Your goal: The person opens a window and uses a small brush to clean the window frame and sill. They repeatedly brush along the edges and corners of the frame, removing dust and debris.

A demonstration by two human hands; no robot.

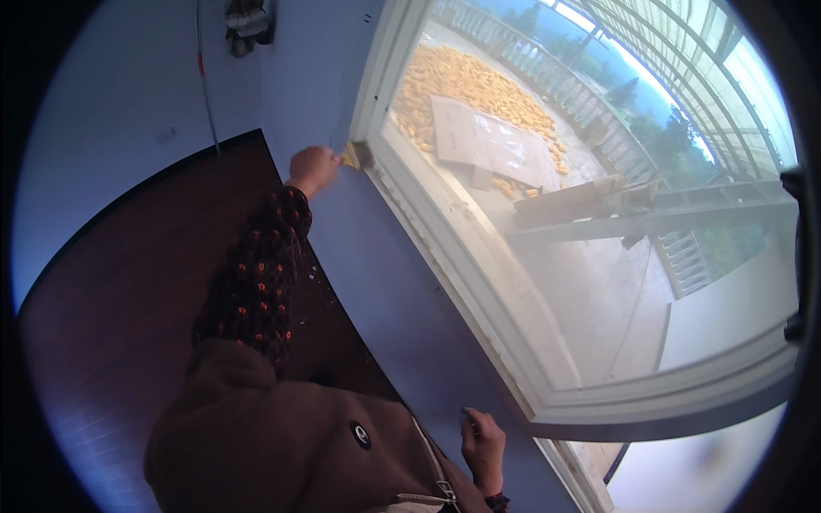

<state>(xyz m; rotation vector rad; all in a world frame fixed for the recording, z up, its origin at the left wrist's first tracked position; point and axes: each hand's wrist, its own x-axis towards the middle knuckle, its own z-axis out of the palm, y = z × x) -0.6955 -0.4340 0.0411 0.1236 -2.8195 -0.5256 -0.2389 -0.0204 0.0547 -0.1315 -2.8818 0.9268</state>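
My left hand [314,168], at the end of an outstretched patterned sleeve, grips a small yellow-handled tool [349,156]. Its flat, dark end lies against the lower corner of the white window frame [442,264]; whether it is a scraper or a brush is unclear. Rough, pale marks run along the joint between the frame and the wall [385,276]. Low in front of my brown jacket, my right hand [484,445] hangs near the wall with its fingers curled. A dark spot shows at its fingertips, too small to identify.
Dark reddish-brown flooring [147,256] lies on the left, with white specks [313,272] near the wall. A thin pole [204,83] leans against the far wall. Beyond the glass are corn cobs [474,77], a cardboard sheet [494,141], wooden boards [571,200] and a balustrade [551,70].
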